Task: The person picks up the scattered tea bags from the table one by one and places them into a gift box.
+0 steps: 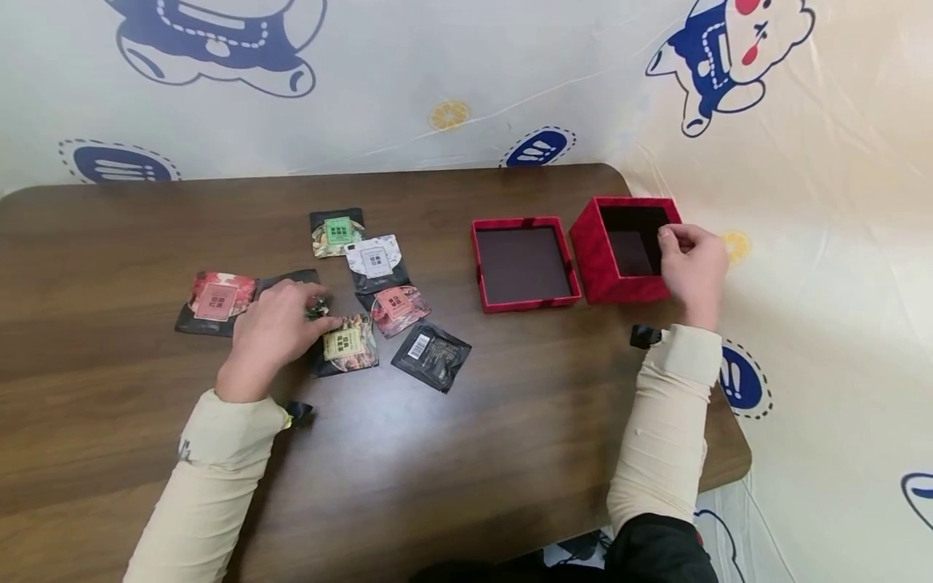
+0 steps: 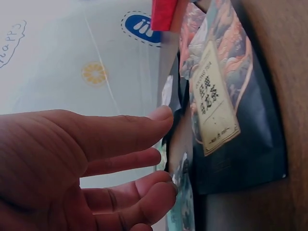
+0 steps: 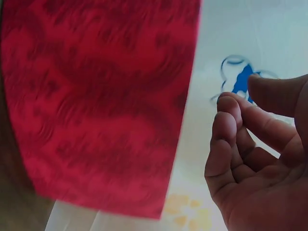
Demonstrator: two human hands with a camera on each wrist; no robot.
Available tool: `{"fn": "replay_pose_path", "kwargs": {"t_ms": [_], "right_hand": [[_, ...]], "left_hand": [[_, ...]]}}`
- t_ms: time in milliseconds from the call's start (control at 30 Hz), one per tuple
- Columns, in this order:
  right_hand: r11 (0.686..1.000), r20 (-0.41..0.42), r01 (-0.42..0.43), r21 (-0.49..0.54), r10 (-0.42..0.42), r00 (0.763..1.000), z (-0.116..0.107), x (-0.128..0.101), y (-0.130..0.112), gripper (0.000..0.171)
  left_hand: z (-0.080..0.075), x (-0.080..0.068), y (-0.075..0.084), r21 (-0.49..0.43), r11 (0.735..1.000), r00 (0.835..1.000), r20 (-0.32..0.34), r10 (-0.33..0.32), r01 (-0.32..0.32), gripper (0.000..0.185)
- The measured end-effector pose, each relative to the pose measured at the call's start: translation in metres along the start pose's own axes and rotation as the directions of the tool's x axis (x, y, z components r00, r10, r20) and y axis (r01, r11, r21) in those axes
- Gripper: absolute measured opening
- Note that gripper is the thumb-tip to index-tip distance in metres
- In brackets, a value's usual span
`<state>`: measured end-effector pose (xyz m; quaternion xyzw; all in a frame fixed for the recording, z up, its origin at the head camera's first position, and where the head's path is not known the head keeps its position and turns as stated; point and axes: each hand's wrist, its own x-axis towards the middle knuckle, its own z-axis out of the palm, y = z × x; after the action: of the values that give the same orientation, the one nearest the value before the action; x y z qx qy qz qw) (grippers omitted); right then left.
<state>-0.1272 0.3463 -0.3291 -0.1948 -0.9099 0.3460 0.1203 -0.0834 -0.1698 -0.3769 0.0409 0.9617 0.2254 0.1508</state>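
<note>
My left hand (image 1: 271,330) hovers low over the tea sachets, thumb and fingers apart with nothing gripped. Just beyond its fingertips in the left wrist view lies a greenish sachet (image 2: 185,199), mostly hidden in the head view. Beside the thumb is a yellow-labelled oolong tea sachet (image 1: 346,344); a red-labelled one (image 1: 216,301) lies left of the hand. My right hand (image 1: 696,271) is at the right rim of an open red box (image 1: 601,263), fingers loosely bent. In the right wrist view, its thumb and fingertips stand apart with nothing between them.
The red box lid (image 1: 528,265) lies inside-up, left of the box. Across the middle are a green-labelled sachet (image 1: 338,231), a white one (image 1: 376,263), a pink one (image 1: 398,308) and one back-side up (image 1: 432,358). The table (image 1: 452,478) ends past the box.
</note>
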Motion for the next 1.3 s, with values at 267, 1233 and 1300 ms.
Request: {"fn": "replay_pose_path", "kwargs": {"t_ms": [267, 1233, 1300], "right_hand": [[0.987, -0.126, -0.154, 0.036, 0.158, 0.979, -0.014, 0.01, 0.03, 0.035], [0.895, -0.133, -0.444, 0.046, 0.446, 0.885, -0.015, -0.001, 0.048, 0.037], [0.887, -0.147, -0.459, 0.045, 0.46, 0.876, -0.012, -0.001, 0.048, 0.036]], "left_hand": [[0.002, 0.0, -0.004, -0.005, 1.0, 1.0, 0.026, -0.014, 0.014, 0.055], [-0.002, -0.002, -0.002, 0.009, 1.0, 0.998, 0.057, 0.022, -0.023, 0.031], [0.0, -0.001, 0.0, 0.011, 0.998, 0.997, 0.045, 0.057, -0.057, 0.03]]}}
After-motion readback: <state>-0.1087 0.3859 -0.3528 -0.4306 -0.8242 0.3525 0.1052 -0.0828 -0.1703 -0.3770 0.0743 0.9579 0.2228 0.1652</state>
